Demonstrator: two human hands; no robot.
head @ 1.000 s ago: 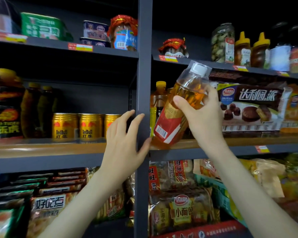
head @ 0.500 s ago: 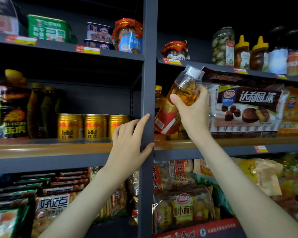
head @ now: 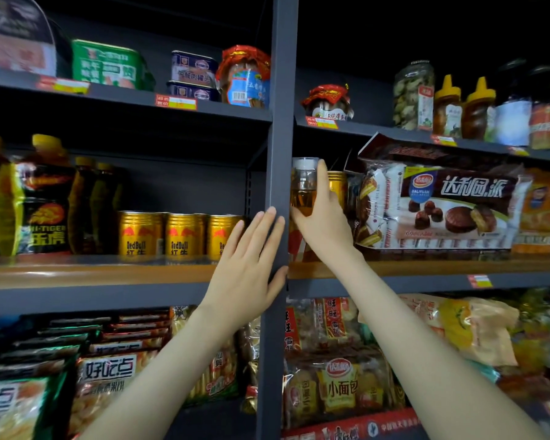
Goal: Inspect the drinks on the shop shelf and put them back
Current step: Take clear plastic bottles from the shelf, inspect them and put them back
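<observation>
Bottle [head: 302, 196], clear plastic, amber liquid, upright

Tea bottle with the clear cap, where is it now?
Head view: the bottle is upright at the middle shelf, just right of the grey post, held by the right hand, left of the pie box.

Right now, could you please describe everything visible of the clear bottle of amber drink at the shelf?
The clear plastic bottle of amber drink is about upright over the wooden shelf board, just right of the grey metal post, which hides its left edge. It has a pale translucent cap and a red-and-white label low down. The right hand grips its body, one finger reaching the cap. Whether its base rests is hidden.
</observation>
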